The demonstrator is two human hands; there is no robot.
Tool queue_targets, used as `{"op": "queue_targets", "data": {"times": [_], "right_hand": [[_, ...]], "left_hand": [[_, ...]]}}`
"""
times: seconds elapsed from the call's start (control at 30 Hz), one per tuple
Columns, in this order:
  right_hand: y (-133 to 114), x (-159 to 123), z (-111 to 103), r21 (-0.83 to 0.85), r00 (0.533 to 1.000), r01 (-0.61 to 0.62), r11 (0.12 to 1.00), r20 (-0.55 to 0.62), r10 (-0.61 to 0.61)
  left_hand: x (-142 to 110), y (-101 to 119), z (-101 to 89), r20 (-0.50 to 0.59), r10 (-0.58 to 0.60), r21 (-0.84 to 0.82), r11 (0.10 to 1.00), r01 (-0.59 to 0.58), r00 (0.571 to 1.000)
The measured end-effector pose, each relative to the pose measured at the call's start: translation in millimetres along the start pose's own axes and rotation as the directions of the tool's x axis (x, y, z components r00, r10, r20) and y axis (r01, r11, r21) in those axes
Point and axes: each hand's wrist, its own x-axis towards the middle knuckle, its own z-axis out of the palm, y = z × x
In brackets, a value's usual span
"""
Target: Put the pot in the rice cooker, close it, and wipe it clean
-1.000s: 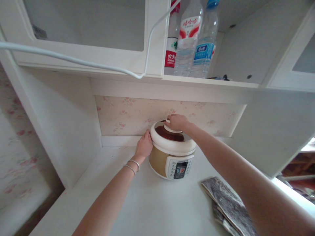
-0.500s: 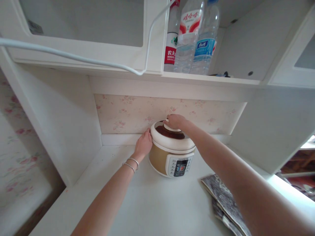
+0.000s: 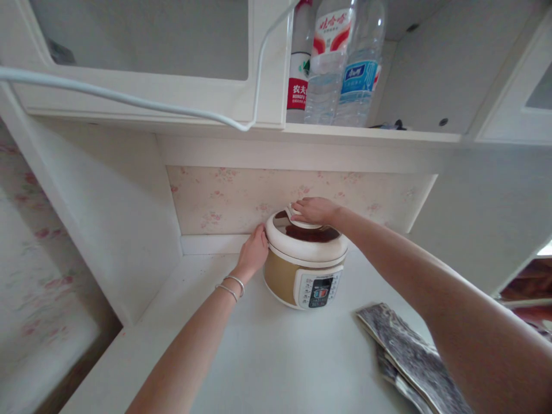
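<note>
A gold and white electric pressure cooker (image 3: 279, 278) stands upright on the white counter, close to the back wall. Its lid (image 3: 297, 247) is white with a brown centre and sits on the body. My right hand (image 3: 317, 210) lies over the lid's raised white handle, fingers curled on its far left end. Against the cooker's left side, at the lid's rim, my left hand (image 3: 254, 250) is pressed; its fingertips are partly hidden behind the cooker. The control panel (image 3: 319, 289) faces toward me and slightly right.
A folded grey patterned cloth (image 3: 401, 339) lies on the counter at the right, beside my forearm. Overhead, a cabinet shelf (image 3: 366, 133) holds several plastic water bottles (image 3: 330, 69). A white cable (image 3: 150, 103) hangs across the cabinet door at the upper left.
My right hand has flattened a little over the handle, and its forearm has swung right. The handle looks slightly turned. My left hand stays at the cooker's side. The view has shifted slightly.
</note>
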Motion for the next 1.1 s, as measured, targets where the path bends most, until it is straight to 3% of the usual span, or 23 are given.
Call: {"op": "queue_targets", "data": {"times": [0.23, 0.37, 0.5, 0.6, 0.67, 0.73, 0.8, 0.9, 0.97, 1.0, 1.1], "right_hand": [[-10.9, -8.5, -9.3, 0.027, 0.987, -0.162, 0.986, 0.024, 0.162], [-18.8, -21.0, -17.1, 0.069, 0.979, -0.202, 0.977, -0.018, 0.203], [-35.3, -53.6, -25.8, 0.071, 0.959, -0.211, 0.975, -0.177, 0.221], [-60.4, -98.6, -27.8, 0.122, 0.937, -0.250, 0.960, -0.220, 0.272], [-82.6, -137.6, -21.8, 0.197, 0.926, -0.302, 0.933, -0.172, 0.337], [-106.4, -181.4, -7.2, 0.292, 0.887, -0.424, 0.857, -0.058, 0.458], [-129.4, -227.3, 16.0, 0.361, 0.808, -0.580, 0.730, 0.138, 0.573], [-159.7, -292.4, 57.3, 0.351, 0.640, -0.768, 0.535, 0.423, 0.642], [-176.7, -327.3, 80.5, 0.292, 0.576, -0.815, 0.501, 0.510, 0.639], [-183.7, -341.1, 89.3, 0.268, 0.555, -0.828, 0.493, 0.518, 0.651], [-194.5, -366.8, 105.5, 0.303, 0.593, -0.804, 0.511, 0.473, 0.652]], "left_hand": [[0.7, -1.2, 4.0, -0.022, -0.001, -0.042, 0.999, 0.000, 1.000], [2.4, -2.9, 6.4, -0.029, 0.024, -0.070, 0.997, -0.026, 0.999], [2.3, -3.6, 6.6, -0.038, 0.039, -0.066, 0.997, -0.042, 0.998], [1.2, -3.0, 6.0, -0.035, 0.034, -0.071, 0.997, -0.037, 0.999], [1.0, -2.3, 5.8, -0.035, 0.022, -0.078, 0.997, -0.024, 0.999], [1.3, -1.6, 6.0, -0.028, 0.001, -0.084, 0.996, -0.003, 1.000], [1.8, -1.0, 6.5, -0.021, -0.029, -0.088, 0.996, 0.027, 0.999], [1.2, 0.3, 7.0, -0.021, -0.044, -0.096, 0.994, 0.042, 0.999], [-0.6, 1.3, 6.9, -0.021, -0.032, -0.103, 0.994, 0.029, 0.999], [-1.7, 1.9, 6.7, -0.023, -0.027, -0.105, 0.994, 0.025, 0.999], [-4.8, 3.5, 5.6, -0.027, -0.029, -0.092, 0.995, 0.026, 0.999]]}}
